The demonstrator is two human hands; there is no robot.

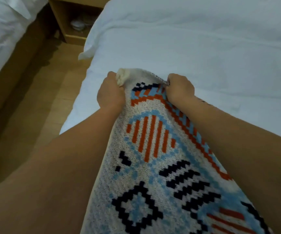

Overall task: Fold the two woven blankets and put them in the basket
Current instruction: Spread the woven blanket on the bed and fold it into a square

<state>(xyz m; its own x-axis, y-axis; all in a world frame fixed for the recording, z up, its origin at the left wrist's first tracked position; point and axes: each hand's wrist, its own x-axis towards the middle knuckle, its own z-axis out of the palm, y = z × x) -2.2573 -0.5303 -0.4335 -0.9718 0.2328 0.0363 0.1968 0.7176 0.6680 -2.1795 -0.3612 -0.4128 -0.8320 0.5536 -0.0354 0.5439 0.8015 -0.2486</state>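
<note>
A woven blanket point(153, 157) with white ground and orange, light blue and navy patterns stretches from the bottom of the view up toward the bed. My left hand point(110, 94) grips its far left corner, where a cream tassel bunches above the fingers. My right hand point(179, 89) grips the far edge on the right. Both hands hold the blanket lifted over the near edge of the bed, with my forearms along its two sides. Neither a second blanket nor a basket is in view.
A bed with white bedding point(204, 48) fills the right and top. A wooden nightstand point(68, 19) stands at the top left, with another white bed point(1, 31) at the far left. Wooden floor point(40, 107) runs between the beds.
</note>
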